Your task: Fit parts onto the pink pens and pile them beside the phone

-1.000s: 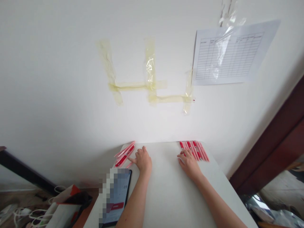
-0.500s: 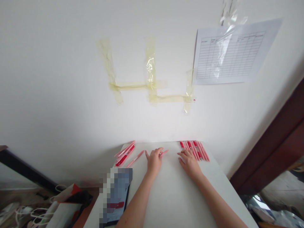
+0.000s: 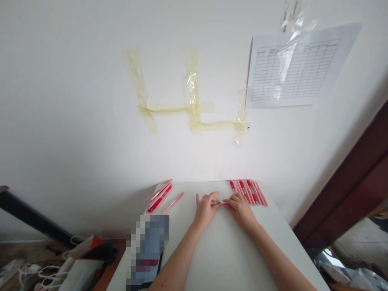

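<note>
The wall sheet (image 3: 295, 68) shows a ruled table — its header print too small to read.

Our left hand (image 3: 206, 207) and right hand (image 3: 243, 208) meet at the far middle, left fingers (image 3: 213, 197) pinched, right fingers (image 3: 234, 199) flat, forearms converging.

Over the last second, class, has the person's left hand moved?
Yes. The left hand has slid right, away from the loose pens toward the pen row, carrying a pink pen.
</note>
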The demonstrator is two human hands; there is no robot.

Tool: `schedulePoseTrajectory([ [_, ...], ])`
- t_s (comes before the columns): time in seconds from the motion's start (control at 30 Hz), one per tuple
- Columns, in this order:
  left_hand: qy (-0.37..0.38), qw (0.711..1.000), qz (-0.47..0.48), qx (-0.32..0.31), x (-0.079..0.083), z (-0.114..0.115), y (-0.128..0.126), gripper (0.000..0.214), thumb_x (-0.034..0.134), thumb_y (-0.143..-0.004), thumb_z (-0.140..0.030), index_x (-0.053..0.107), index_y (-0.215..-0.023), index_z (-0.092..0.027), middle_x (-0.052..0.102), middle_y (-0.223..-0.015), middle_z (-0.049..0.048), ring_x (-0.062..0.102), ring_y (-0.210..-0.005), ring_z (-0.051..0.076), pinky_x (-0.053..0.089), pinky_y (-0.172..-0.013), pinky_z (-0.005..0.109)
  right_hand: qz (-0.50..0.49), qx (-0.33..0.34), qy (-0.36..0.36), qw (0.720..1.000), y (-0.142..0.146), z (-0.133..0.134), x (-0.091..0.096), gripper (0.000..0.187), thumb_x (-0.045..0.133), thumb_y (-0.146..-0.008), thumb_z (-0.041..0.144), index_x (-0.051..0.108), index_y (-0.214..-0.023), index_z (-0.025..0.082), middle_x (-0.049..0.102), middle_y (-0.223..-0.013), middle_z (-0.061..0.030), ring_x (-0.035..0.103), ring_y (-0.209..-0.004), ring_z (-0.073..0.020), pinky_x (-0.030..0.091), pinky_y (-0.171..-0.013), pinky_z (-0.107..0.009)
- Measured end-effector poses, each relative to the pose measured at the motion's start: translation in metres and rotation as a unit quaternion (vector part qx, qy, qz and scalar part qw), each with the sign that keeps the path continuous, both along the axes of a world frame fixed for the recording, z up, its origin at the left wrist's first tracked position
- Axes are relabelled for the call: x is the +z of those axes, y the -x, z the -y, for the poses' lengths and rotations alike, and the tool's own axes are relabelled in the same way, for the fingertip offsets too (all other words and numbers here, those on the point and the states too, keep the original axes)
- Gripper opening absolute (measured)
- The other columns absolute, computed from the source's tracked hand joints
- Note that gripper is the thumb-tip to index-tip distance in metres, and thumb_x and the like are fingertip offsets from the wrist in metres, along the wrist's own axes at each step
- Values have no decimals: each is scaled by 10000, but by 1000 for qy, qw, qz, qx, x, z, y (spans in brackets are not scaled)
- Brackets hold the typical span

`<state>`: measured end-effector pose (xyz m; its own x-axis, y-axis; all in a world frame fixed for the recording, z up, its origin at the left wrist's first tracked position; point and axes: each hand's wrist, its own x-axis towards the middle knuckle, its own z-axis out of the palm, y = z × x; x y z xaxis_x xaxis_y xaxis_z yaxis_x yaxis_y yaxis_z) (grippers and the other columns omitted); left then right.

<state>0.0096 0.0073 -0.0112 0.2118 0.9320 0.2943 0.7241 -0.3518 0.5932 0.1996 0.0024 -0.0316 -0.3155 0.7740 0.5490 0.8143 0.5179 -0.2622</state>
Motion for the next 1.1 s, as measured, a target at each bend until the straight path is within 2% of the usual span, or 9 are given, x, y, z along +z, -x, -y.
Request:
schedulePoseTrajectory([
  [0.13, -2, 1000, -14, 4, -3, -2, 2, 439, 665, -829, -225, 575, -1242, -347, 752, -991, -27, 599, -1083, 181, 69, -1177, 610, 3, -21, 6, 1000, 1, 1, 2, 216, 524, -947, 311, 737, -974, 279, 650, -843, -53, 547, -926, -228, 442, -871, -395],
  [0.27, -18, 998, -51, 43, -4, -5, 8, 230, 720, -791, -255, 702, -1003, -342, 734, -1001, -24, 569, -1097, 205, 21, -1156, 653, -24, -45, -1, 999, -4, 1, 4, 216, 524, -946, 310, 738, -974, 291, 662, -859, -51, 545, -936, -236, 423, -891, -413],
  [0.33, -20, 996, -59, 59, -4, -7, 12, 165, 724, -789, -288, 724, -946, -338, 727, -1010, -13, 560, -1103, 217, 25, -1150, 663, -35, -58, -9, 998, -7, 0, 3, 222, 522, -945, 321, 740, -977, 294, 668, -871, -53, 547, -935, -240, 425, -879, -410],
  [0.47, -16, 995, -57, 78, -5, -11, 17, 145, 720, -791, -314, 734, -933, -341, 723, -1016, -5, 560, -1098, 229, 51, -1140, 680, -46, -66, -12, 997, -14, -4, -2, 219, 530, -938, 334, 740, -982, 290, 671, -883, -55, 548, -930, -242, 434, -875, -406],
  [0.63, -31, 994, -54, 87, -6, -13, 19, 152, 705, -797, -269, 731, -929, -342, 719, -1011, -7, 563, -1094, 227, 63, -1139, 685, -59, -73, -7, 996, -19, -7, -8, 226, 523, -940, 344, 736, -987, 282, 673, -913, -63, 541, -969, -256, 436, -888, -420],
  [0.83, -51, 995, -47, 70, -3, -11, 19, 114, 700, -802, -251, 719, -883, -329, 711, -969, -32, 572, -1069, 205, 54, -1157, 656, -36, -79, -2, 996, -16, -5, -8, 270, 531, -939, 388, 696, -1140, 312, 656, -921, -58, 540, -984, -267, 417, -925, -445],
  [0.97, -72, 994, -42, 66, -1, -9, 19, 160, 692, -811, -250, 706, -949, -331, 709, -997, -28, 569, -1079, 215, 48, -1162, 653, -17, -86, -2, 996, -13, -3, -6, 247, 505, -953, 406, 725, -1014, 312, 656, -886, -53, 539, -965, -263, 406, -929, -454],
  [1.1, -70, 995, -38, 61, 0, -9, 19, 217, 702, -806, -248, 694, -1007, -330, 709, -1025, -18, 560, -1099, 220, 47, -1168, 644, -22, -97, 0, 995, -13, -3, -6, 280, 464, -972, 407, 715, -964, 283, 679, -906, -53, 525, -996, -271, 381, -956, -481],
])
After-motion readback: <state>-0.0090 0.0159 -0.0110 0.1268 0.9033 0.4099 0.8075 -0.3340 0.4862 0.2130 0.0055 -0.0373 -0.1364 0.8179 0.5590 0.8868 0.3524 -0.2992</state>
